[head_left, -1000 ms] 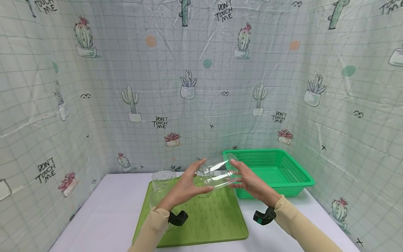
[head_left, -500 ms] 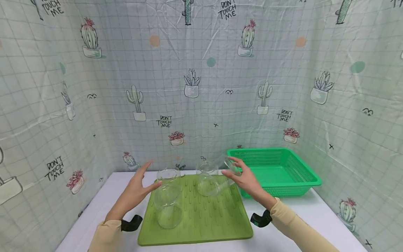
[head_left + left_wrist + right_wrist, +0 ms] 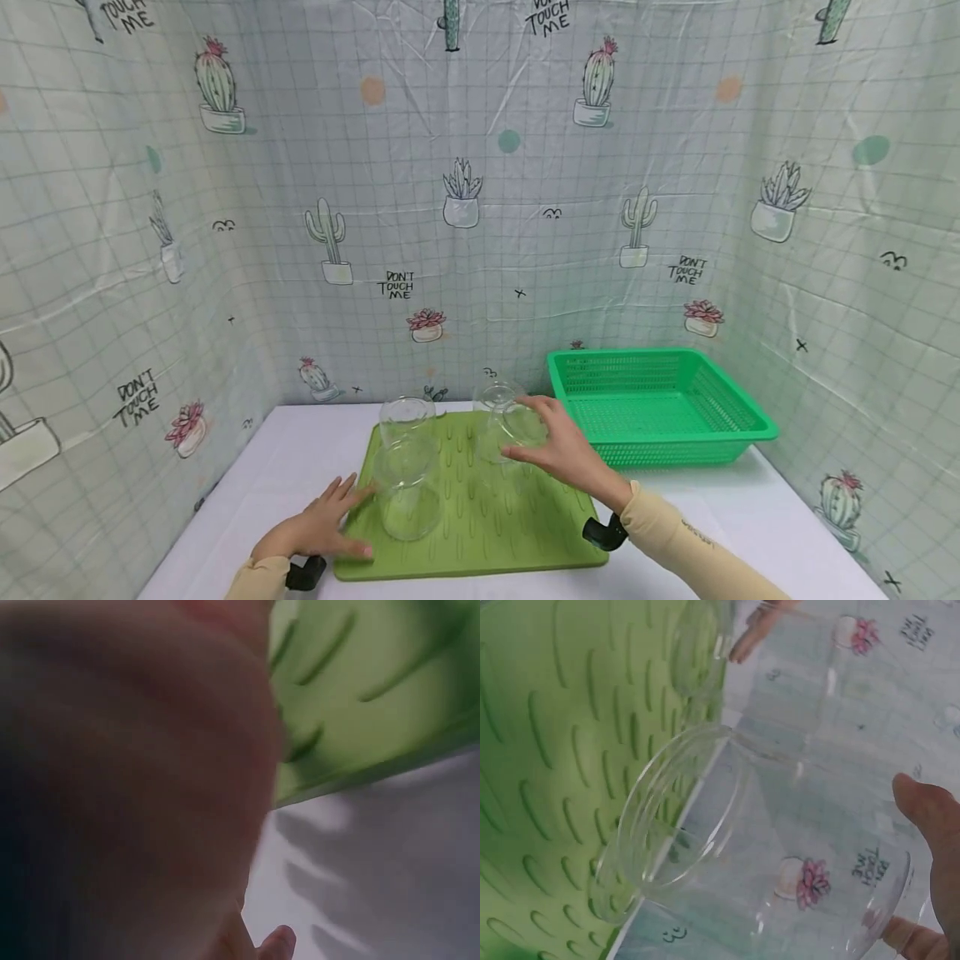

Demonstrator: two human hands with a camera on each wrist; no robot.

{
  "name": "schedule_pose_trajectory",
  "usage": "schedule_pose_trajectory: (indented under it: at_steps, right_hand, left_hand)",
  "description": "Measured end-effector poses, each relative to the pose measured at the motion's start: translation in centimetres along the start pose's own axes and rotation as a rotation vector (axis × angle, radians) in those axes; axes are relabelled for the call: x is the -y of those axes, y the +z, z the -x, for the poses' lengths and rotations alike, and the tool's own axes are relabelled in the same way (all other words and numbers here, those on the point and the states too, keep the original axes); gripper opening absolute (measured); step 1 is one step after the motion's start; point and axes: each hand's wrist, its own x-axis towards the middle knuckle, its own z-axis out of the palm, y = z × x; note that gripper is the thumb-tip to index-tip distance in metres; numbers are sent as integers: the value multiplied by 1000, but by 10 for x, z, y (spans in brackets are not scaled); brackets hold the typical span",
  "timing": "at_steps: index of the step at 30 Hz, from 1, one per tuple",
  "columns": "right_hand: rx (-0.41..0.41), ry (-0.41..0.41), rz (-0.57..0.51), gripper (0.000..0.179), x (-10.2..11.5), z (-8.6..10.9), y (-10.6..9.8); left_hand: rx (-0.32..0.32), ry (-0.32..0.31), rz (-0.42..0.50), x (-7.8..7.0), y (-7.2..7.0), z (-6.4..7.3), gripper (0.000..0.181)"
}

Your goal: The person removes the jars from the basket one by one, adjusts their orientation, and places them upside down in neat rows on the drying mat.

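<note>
My right hand [image 3: 561, 446] grips a clear jar [image 3: 810, 847] around its base end, thumb on one side and fingers on the other. Its ridged neck points toward the green mat [image 3: 487, 533] in the right wrist view, and the jar is tilted. In the head view it overlaps another clear jar [image 3: 497, 393] at the mat's back right. My left hand [image 3: 318, 527] is spread low at the mat's left edge, holding nothing. Right beside its fingers stands a clear jar [image 3: 408, 487], with one more clear jar [image 3: 407, 417] behind it.
A green plastic basket [image 3: 738, 421] stands on the white table [image 3: 247, 467] at the back right, close to the mat's corner. Patterned cloth walls [image 3: 517, 250] enclose the back and both sides.
My left hand has let go of the jar and moved left and down to the mat's edge. My right hand has kept the jar and brought it lower, over the mat's right part.
</note>
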Motion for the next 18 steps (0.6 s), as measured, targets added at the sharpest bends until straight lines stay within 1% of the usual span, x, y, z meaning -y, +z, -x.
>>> schedule_pose_trajectory:
  at_steps: [2, 4, 5, 7, 9, 15, 18]
  right_hand:
    - [29, 5, 24, 80, 1, 4, 7]
    - [56, 15, 43, 79, 3, 7, 14]
    - [66, 15, 54, 78, 4, 8, 17]
    - [83, 13, 70, 77, 5, 11, 23]
    - [85, -7, 82, 77, 5, 12, 28]
    - [70, -102, 167, 75, 2, 15, 45]
    - [75, -112, 203, 75, 0, 17, 51]
  left_hand:
    - [26, -45, -4, 0, 4, -1, 99]
    - [28, -85, -9, -1, 7, 0, 101]
    - [31, -95, -17, -1, 8, 0, 101]
    - [27, -104, -15, -2, 9, 1, 100]
    - [28, -108, -25, -2, 10, 2, 100]
    - [35, -122, -46, -1, 10, 1, 102]
    - [32, -122, -56, -1, 9, 1, 103]
